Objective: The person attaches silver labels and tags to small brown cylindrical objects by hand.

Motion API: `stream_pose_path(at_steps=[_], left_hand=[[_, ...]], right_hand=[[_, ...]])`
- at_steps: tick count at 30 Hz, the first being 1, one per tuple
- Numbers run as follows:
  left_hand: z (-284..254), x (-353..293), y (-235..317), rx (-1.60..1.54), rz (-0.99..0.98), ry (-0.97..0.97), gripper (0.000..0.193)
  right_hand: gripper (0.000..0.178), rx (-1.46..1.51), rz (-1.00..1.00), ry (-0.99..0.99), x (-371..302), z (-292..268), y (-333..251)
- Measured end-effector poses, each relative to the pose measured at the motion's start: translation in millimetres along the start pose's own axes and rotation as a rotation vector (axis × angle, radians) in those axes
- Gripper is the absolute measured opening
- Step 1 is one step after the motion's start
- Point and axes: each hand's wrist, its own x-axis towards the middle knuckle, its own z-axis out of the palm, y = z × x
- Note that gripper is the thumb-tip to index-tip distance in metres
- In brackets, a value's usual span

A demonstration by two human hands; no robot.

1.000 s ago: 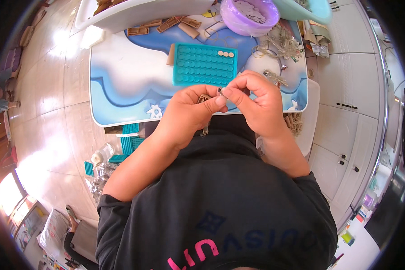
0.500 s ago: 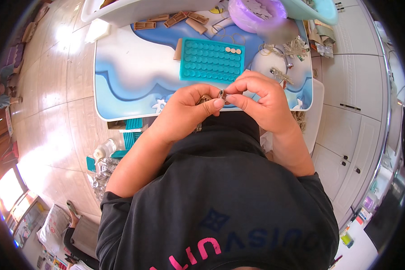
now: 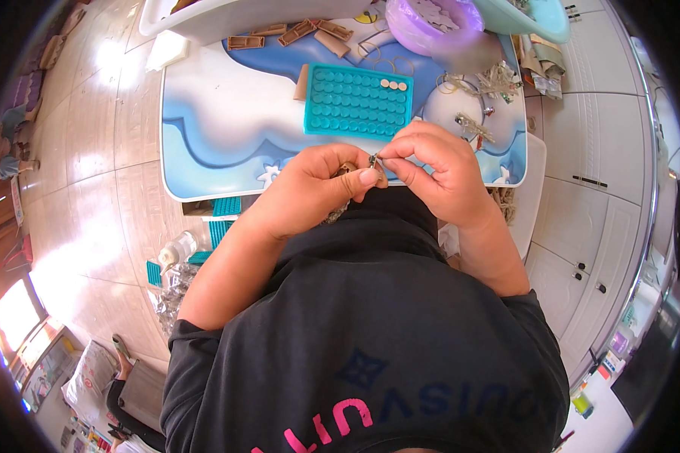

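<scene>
Just beyond the table's front edge, my two hands meet fingertip to fingertip. My left hand point(image 3: 309, 185) is closed with thumb and forefinger around a small dark, metallic-looking piece point(image 3: 372, 161), too small to name. A brownish, strand-like bundle point(image 3: 335, 214) shows under the left palm, mostly hidden by the hand. My right hand point(image 3: 439, 170) pinches at the upper end of the small piece; whether it grips anything else cannot be made out. Beyond the hands lies a teal tray point(image 3: 359, 100) with rows of round wells and three white discs point(image 3: 393, 84) in its upper right corner.
Brown rectangular holders point(image 3: 298, 32) lie at the table's back. A purple-lined bowl point(image 3: 434, 26) stands back right, near bundles of wired parts point(image 3: 472, 127). Under the table's left side are teal trays point(image 3: 225, 208) and a clear bottle point(image 3: 177, 249). White cabinets point(image 3: 593, 143) stand right.
My right fingertips have shifted slightly at the small piece, and the left hand has turned a little, showing more of the brownish bundle. The view has moved slightly.
</scene>
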Motion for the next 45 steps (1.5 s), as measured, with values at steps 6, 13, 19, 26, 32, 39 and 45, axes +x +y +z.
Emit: stream_pose_path(at_steps=[6,13,19,26,32,39,45], left_hand=[[7,0,11,-0.077,-0.018,0.050,0.023],[-6,4,6,-0.640,-0.057,0.211,0.032],[-2,6,-12,-0.782,0.012,0.005,0.043],[0,5,-13,-0.788,0.027,0.030,0.043],[0,5,-12,-0.760,0.021,0.061,0.045],[2,4,-3,-0.578,0.000,0.133,0.040],[0,6,-6,-0.535,0.051,0.269,0.028]], right_hand=[[0.008,-0.031,0.003,0.127,2,4,-2],[0.010,-0.014,0.013,0.141,4,13,-6],[0.010,-0.043,-0.005,0.297,11,35,0],[0.010,-0.103,0.017,0.334,12,42,2],[0.010,-0.335,-0.086,0.309,15,37,3],[0.010,-0.423,-0.130,0.280,15,33,5],[0.014,-0.280,-0.014,0.300,8,38,-5]])
